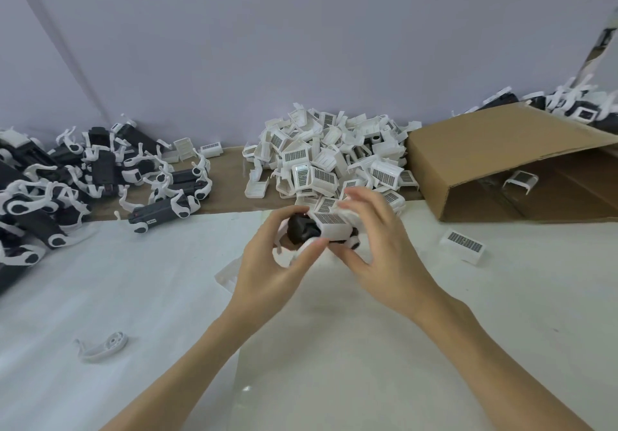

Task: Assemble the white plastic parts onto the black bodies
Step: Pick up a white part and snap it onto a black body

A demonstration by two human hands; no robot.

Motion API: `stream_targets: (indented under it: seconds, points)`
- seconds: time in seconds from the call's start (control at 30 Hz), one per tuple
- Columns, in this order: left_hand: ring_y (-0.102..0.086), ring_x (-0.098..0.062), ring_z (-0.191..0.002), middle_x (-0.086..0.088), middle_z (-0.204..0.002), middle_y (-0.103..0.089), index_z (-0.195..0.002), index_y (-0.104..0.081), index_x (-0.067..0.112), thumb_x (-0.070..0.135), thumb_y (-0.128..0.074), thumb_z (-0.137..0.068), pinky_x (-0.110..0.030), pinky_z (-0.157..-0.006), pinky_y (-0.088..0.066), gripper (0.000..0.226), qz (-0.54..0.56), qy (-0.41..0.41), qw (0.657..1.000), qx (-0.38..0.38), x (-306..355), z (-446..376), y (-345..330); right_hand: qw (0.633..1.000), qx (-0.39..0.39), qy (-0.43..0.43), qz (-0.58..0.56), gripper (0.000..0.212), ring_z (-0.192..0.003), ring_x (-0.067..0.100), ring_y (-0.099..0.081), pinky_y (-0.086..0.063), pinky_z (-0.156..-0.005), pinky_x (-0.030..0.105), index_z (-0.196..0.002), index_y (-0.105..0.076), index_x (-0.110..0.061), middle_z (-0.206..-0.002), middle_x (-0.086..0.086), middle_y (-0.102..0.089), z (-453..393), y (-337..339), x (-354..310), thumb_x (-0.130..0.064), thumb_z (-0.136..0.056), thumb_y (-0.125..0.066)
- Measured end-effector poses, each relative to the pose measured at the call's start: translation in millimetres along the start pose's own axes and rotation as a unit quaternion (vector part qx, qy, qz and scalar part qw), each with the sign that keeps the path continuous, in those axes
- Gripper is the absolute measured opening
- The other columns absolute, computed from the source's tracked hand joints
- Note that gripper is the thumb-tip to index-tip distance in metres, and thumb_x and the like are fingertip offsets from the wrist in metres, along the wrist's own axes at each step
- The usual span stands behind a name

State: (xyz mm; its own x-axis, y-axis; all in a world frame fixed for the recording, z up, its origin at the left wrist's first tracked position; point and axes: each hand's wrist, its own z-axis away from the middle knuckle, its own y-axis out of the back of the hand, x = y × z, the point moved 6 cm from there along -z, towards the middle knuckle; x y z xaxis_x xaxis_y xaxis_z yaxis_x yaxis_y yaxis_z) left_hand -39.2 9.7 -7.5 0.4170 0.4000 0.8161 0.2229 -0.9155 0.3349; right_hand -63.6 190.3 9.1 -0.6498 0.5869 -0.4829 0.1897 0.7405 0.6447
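Note:
At the centre of the table my left hand [274, 263] grips a black body [301, 230] from the left, fingers curled around it. A white plastic part [331, 225] with a dark grid label sits on top of that body. My right hand [378, 246] holds the white part from the right, thumb below and fingers over its top. Behind my hands lies a pile of white parts [331, 163]. A heap of black bodies with white arms [83, 179] fills the left side.
A tipped cardboard box [485, 149] lies open at the right with one white part inside [521, 179]. A loose white labelled part [463, 245] rests right of my hands. A white curved piece [103, 347] lies near the front left. More assembled bodies [575, 103] sit behind the box.

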Motion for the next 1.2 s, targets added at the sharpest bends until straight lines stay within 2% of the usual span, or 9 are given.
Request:
stream_targets:
  seconds: [0.13,0.2,0.27,0.37,0.63,0.8,0.9,1.03,1.2]
  points:
    - [-0.062,-0.014,-0.114,0.000,-0.135,-0.063,-0.147,-0.057,0.013,0.043,-0.086,-0.086,-0.022,-0.098,-0.047,0.074,-0.230,-0.206,0.950,0.044,17,9,-1,0.976,0.075,-0.153,-0.133,0.026,-0.100,0.017,-0.067,-0.055,-0.086,0.032,-0.113,-0.063,-0.013,-0.108,0.004,-0.067,8,-1,13,-0.034,-0.099,-0.069]
    - [-0.060,-0.021,-0.118,-0.008,-0.138,-0.063,-0.149,-0.051,0.007,0.038,-0.086,-0.086,-0.029,-0.101,-0.048,0.078,-0.276,-0.271,0.922,0.029,20,14,-6,0.914,0.000,-0.275,-0.296,0.048,-0.080,0.024,-0.075,-0.057,-0.070,0.037,-0.102,-0.063,-0.009,-0.089,0.009,-0.075,11,-18,19,-0.056,-0.094,-0.064]
    - [-0.060,-0.021,-0.121,-0.008,-0.139,-0.062,-0.150,-0.048,0.009,0.036,-0.083,-0.090,-0.030,-0.101,-0.049,0.075,-0.278,-0.296,0.914,0.002,23,16,-11,0.822,-0.058,-0.366,-0.432,0.064,-0.081,0.033,-0.077,-0.059,-0.067,0.042,-0.111,-0.060,-0.006,-0.091,0.015,-0.078,17,-33,18,-0.064,-0.085,-0.067]
    - [-0.060,-0.015,-0.126,0.002,-0.143,-0.061,-0.149,-0.053,0.012,0.049,-0.071,-0.099,-0.029,-0.104,-0.049,0.065,-0.228,-0.255,0.938,-0.054,22,13,-7,0.774,-0.051,-0.396,-0.492,0.055,-0.083,0.028,-0.077,-0.059,-0.070,0.033,-0.126,-0.057,-0.013,-0.098,0.015,-0.080,19,-38,18,-0.043,-0.087,-0.080]
    - [-0.055,-0.014,-0.131,0.003,-0.134,-0.058,-0.132,-0.066,0.017,0.041,-0.068,-0.101,-0.030,-0.108,-0.044,0.039,-0.164,-0.114,0.977,0.071,15,-2,19,0.835,-0.119,-0.282,-0.458,0.029,-0.099,0.022,-0.067,-0.054,-0.089,0.042,-0.118,-0.075,-0.024,-0.114,0.013,-0.072,6,-14,24,-0.010,-0.101,-0.057]
    - [-0.075,-0.036,-0.093,-0.014,-0.098,-0.076,-0.117,-0.073,0.021,0.061,-0.063,-0.099,-0.041,-0.081,-0.057,0.045,0.125,0.133,0.981,-0.071,-5,-10,6,0.833,-0.108,-0.251,-0.481,0.029,-0.107,0.023,-0.068,-0.057,-0.083,0.032,-0.123,-0.074,-0.009,-0.125,0.012,-0.072,4,-17,17,-0.012,-0.102,-0.054]
    - [-0.071,-0.046,-0.080,-0.020,-0.076,-0.071,-0.107,-0.070,0.008,0.056,-0.054,-0.099,-0.048,-0.079,-0.056,0.051,0.142,0.126,0.982,-0.016,-4,-12,9,0.803,-0.098,-0.274,-0.520,0.042,-0.118,0.034,-0.067,-0.055,-0.101,0.044,-0.135,-0.063,-0.005,-0.132,0.019,-0.067,6,-24,21,-0.030,-0.103,-0.053]
    - [-0.068,-0.048,-0.078,-0.018,-0.077,-0.073,-0.113,-0.066,0.010,0.052,-0.051,-0.098,-0.042,-0.078,-0.056,0.047,0.110,0.074,0.991,0.003,-3,-12,14,0.867,-0.115,-0.242,-0.420,0.047,-0.111,0.035,-0.072,-0.057,-0.102,0.044,-0.128,-0.066,-0.010,-0.116,0.017,-0.075,7,-22,26,-0.041,-0.092,-0.064]
    - [-0.072,-0.012,-0.096,0.006,-0.101,-0.075,-0.142,-0.056,0.026,0.039,-0.064,-0.096,-0.016,-0.082,-0.052,0.049,0.127,0.074,0.987,-0.060,-8,-8,6,0.897,-0.062,-0.158,-0.408,0.045,-0.118,0.019,-0.068,-0.051,-0.110,0.047,-0.142,-0.057,-0.024,-0.121,-0.003,-0.072,3,-11,30,-0.032,-0.099,-0.065]
